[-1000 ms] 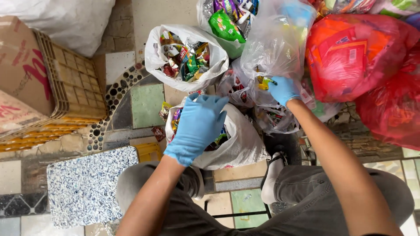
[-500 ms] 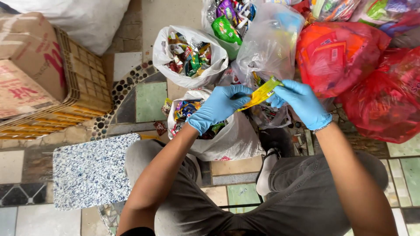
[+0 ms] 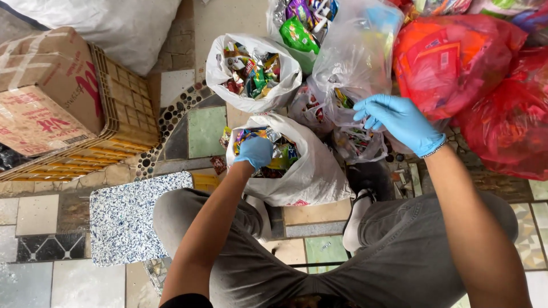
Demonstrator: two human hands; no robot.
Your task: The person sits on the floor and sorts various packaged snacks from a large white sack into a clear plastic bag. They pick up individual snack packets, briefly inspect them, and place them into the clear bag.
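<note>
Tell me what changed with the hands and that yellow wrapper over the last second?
Half a second ago both gloved hands held a yellow wrapper between them above the bags. Now the left hand has gone down into the near white bag of wrappers, and the right hand has moved to the clear plastic bag, fingers spread. The yellow wrapper is no longer in either hand. The bags, cardboard box and red bags stayed put.
</note>
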